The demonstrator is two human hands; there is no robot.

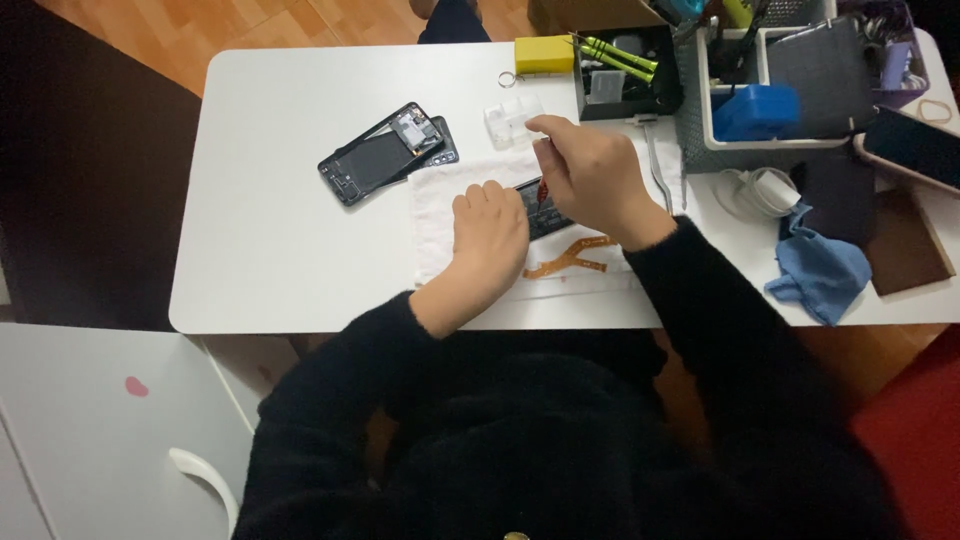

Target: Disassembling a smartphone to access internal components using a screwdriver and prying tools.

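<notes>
Diagonally, phone part under left hand

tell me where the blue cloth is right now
In the head view the blue cloth lies crumpled at the right end of the white table, below the coiled white cable and beside a brown flat piece.

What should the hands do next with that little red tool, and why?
Probably ease the red tool a bit further along the dark phone part. The right hand has its tip on the part, and the left hand pins it on the white cloth.
</notes>
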